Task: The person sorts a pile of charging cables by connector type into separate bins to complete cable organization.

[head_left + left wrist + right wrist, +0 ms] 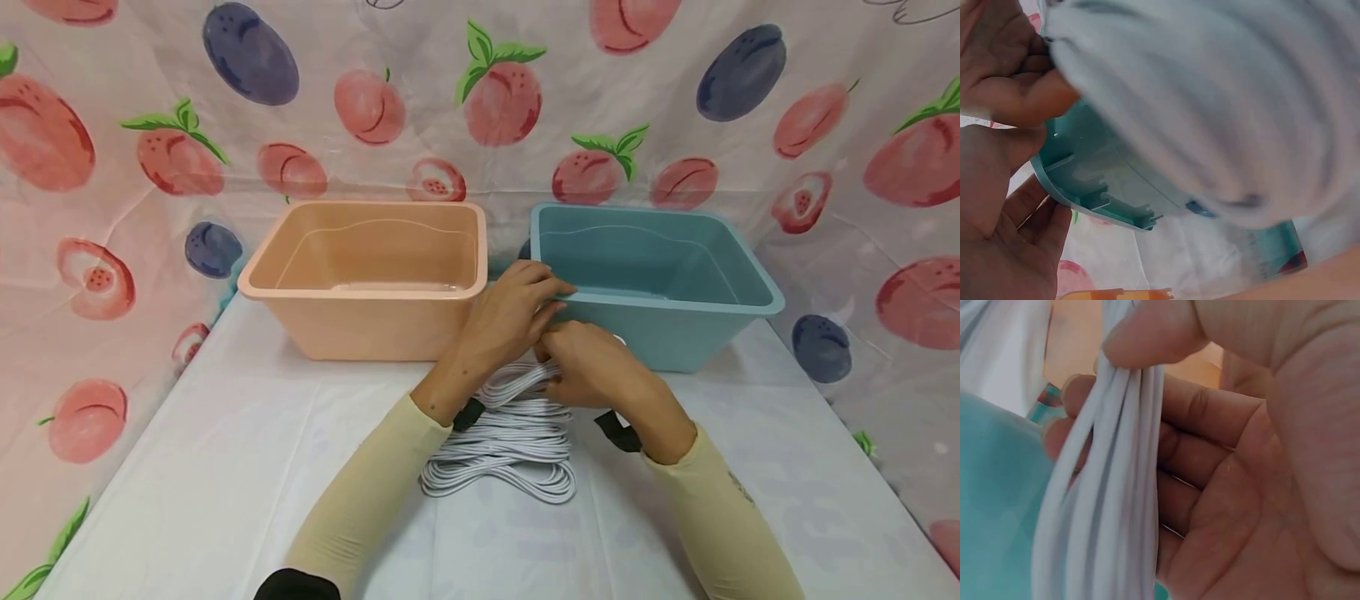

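Note:
A long bundle of looped white cord (510, 442) shows between the two forearms in the head view. My right hand (600, 362) grips its upper end. In the right wrist view, the thumb presses several strands of the cord (1113, 481) against the curled fingers (1204, 412). My left hand (510, 308) reaches across just above the right hand, its fingertips at the near left corner of the teal tub (660, 321). Its fingers look loosely bent, with no cord seen between them. Blurred cord (1210, 106) fills much of the left wrist view.
A peach-coloured tub (367, 325) stands at the back left, beside the teal one. White cloth (225, 467) covers the table. Behind it hangs a fruit-printed sheet (420, 50). Black straps (618, 431) are around the wrists.

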### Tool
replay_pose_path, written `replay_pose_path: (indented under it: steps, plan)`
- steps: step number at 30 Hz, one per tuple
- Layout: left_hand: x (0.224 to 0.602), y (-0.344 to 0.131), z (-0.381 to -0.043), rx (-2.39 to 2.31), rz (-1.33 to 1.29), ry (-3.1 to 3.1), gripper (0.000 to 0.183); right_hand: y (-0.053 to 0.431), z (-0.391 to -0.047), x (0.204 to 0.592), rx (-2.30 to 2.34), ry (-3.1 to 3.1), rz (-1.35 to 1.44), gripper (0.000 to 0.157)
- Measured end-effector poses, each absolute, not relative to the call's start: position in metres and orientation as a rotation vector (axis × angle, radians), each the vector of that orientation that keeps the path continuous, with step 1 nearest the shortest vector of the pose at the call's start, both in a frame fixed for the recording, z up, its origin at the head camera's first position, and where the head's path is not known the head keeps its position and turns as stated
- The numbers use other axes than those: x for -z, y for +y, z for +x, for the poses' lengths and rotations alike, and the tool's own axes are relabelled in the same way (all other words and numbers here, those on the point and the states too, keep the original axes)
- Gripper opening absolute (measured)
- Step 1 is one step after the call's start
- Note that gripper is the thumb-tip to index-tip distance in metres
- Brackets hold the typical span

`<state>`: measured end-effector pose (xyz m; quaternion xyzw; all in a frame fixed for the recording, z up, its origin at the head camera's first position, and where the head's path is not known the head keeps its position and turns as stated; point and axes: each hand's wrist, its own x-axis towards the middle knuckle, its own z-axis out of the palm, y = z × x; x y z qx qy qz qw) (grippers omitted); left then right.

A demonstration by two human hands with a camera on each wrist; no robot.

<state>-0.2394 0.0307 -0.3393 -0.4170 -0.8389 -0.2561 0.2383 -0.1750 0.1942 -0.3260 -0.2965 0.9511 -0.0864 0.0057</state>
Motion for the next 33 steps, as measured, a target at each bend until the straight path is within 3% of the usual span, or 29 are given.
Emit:
replay_pose_path:
  steps: [24,33]
  plan:
    - [0.339,0.029,-0.240,0.694,-1.153,-2.313,0.024,0.228,-0.151,0.286,0.319,3.164,-0.898,0.028]
    - [0.340,0.029,-0.241,0.697,-1.161,-2.318,0.025,0.243,-0.150,0.281,0.368,3.210,-1.024,0.026]
